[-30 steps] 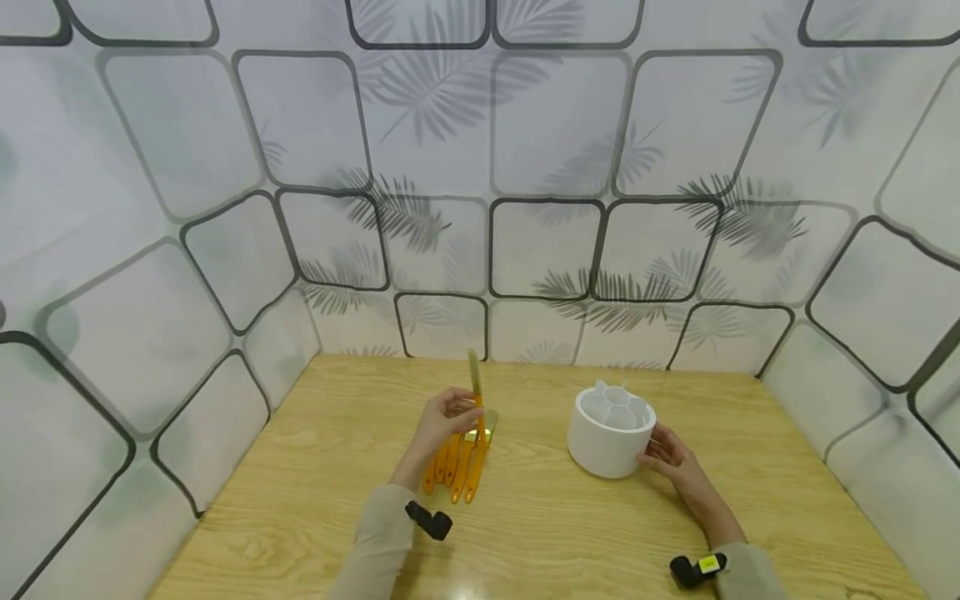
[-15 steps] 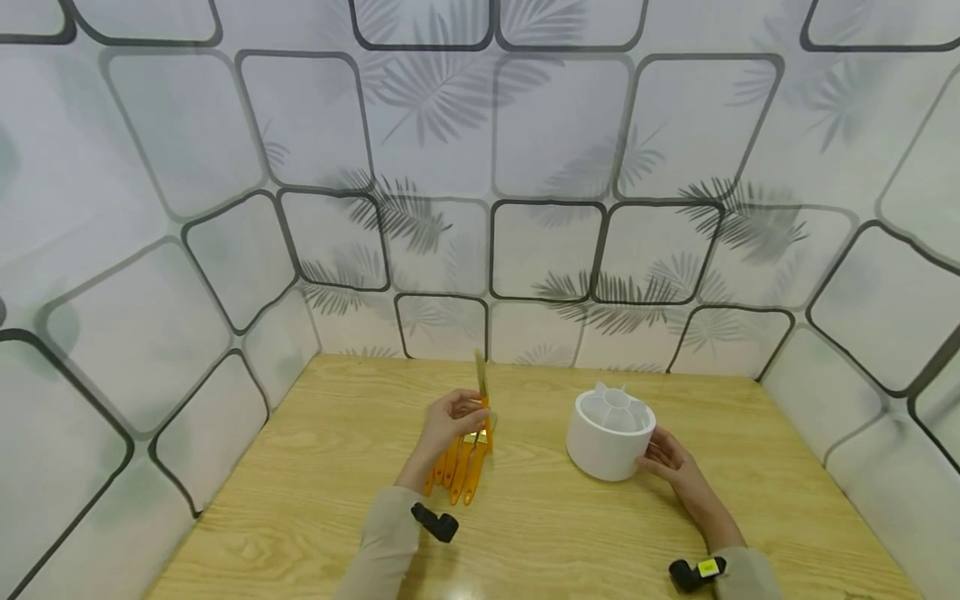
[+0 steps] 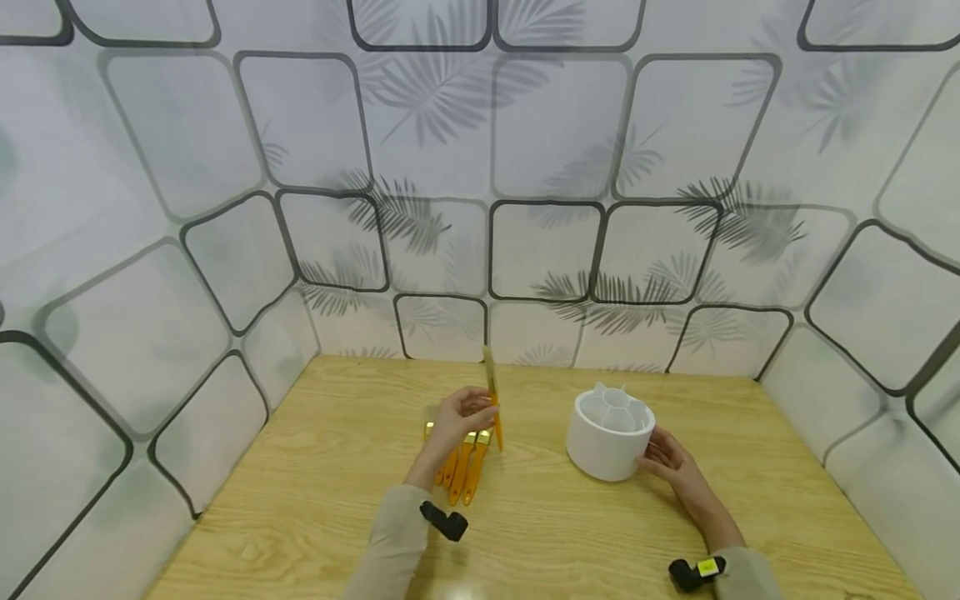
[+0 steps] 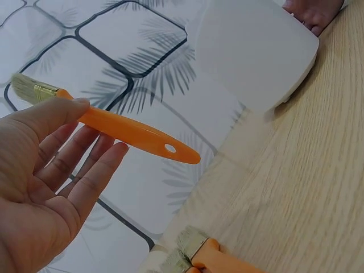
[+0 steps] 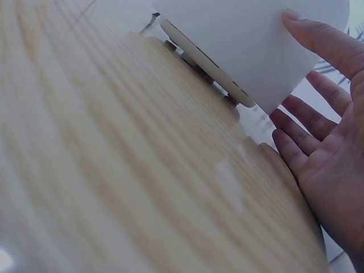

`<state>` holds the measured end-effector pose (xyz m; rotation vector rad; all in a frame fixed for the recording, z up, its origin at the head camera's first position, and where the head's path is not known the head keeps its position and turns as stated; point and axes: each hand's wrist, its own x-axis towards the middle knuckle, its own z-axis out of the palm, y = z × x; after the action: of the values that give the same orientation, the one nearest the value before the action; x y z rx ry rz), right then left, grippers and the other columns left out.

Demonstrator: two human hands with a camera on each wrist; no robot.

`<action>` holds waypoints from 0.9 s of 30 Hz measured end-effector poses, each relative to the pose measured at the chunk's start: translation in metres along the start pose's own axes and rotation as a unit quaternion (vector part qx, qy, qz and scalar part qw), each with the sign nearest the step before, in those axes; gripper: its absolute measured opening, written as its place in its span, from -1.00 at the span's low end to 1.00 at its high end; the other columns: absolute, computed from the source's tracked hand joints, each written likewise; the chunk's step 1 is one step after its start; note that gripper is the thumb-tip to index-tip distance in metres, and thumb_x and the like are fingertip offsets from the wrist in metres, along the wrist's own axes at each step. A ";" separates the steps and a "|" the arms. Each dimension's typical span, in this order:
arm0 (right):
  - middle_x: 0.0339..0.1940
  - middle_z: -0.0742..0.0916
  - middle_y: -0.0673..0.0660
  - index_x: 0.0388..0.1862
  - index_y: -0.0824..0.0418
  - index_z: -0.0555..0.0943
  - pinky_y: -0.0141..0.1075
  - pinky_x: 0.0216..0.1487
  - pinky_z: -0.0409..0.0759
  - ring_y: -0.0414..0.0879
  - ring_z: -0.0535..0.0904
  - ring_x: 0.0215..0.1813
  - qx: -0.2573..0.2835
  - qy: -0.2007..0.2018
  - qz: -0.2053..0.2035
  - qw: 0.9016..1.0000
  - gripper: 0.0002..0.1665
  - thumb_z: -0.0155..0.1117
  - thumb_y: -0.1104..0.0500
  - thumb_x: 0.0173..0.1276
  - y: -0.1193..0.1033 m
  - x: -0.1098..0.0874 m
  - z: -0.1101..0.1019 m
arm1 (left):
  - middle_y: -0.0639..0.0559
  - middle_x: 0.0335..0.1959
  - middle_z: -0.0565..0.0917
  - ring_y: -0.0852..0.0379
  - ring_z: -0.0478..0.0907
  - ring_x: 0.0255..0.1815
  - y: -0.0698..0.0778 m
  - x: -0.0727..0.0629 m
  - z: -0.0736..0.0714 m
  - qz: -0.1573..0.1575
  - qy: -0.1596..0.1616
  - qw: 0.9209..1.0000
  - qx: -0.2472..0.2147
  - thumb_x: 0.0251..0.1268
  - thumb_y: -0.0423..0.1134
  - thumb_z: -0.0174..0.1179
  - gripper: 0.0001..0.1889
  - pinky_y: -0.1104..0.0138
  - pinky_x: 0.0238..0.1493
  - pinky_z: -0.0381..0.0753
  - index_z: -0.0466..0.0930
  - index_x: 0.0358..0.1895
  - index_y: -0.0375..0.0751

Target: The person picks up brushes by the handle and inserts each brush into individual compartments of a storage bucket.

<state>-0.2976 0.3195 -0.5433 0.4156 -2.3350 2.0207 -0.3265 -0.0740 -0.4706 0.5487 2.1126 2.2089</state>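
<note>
My left hand (image 3: 454, 421) pinches a paintbrush (image 4: 136, 132) with an orange handle and pale bristles between thumb and fingers. In the head view the brush stands nearly upright, bristles up, above the table. Several like paintbrushes (image 3: 473, 473) lie side by side under and beside that hand, partly hidden by it. To the right stands a white round container (image 3: 604, 450) with a pale flower-shaped divider (image 3: 617, 406) inside its top. My right hand (image 3: 672, 460) rests against the container's right side, thumb on the wall and fingers extended round behind, as the right wrist view shows.
The wood-grain table (image 3: 540, 533) carries all these things. Behind it and at both sides rise walls with a patterned covering (image 3: 547, 250). A black wrist camera (image 3: 444, 521) sits on the left sleeve and another (image 3: 697, 572) on the right.
My left hand has moved a little to the right with the paintbrush, uncovering more of the brushes on the table. The container and my right hand have stayed nearly still.
</note>
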 end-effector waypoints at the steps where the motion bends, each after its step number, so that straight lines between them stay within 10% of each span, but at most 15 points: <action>1: 0.08 0.46 -0.31 0.38 0.33 0.10 -0.61 0.02 0.42 -0.47 0.42 0.08 0.000 0.000 0.000 1.000 -0.29 0.15 0.30 0.32 0.000 0.000 0.000 | -0.23 -0.13 0.59 0.00 0.60 -0.15 0.001 0.001 0.001 0.001 0.002 1.000 0.000 0.19 -0.31 0.23 -0.58 0.19 -0.10 0.62 0.43 0.10 -0.39; 27: 0.12 0.46 -0.29 0.37 0.22 0.17 -0.61 0.03 0.41 -0.45 0.42 0.11 0.005 -0.004 -0.005 1.000 -0.33 0.16 0.28 0.32 0.004 0.001 -0.003 | -0.23 -0.03 0.53 0.03 0.59 -0.11 0.032 0.000 0.026 -0.003 -0.028 0.999 -0.030 0.22 -0.44 0.16 -0.63 0.10 0.00 0.57 0.40 0.10 -0.42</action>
<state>-0.2997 0.3226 -0.5462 0.4347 -2.3245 2.0311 -0.3125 -0.0515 -0.4388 0.5903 2.0109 2.2191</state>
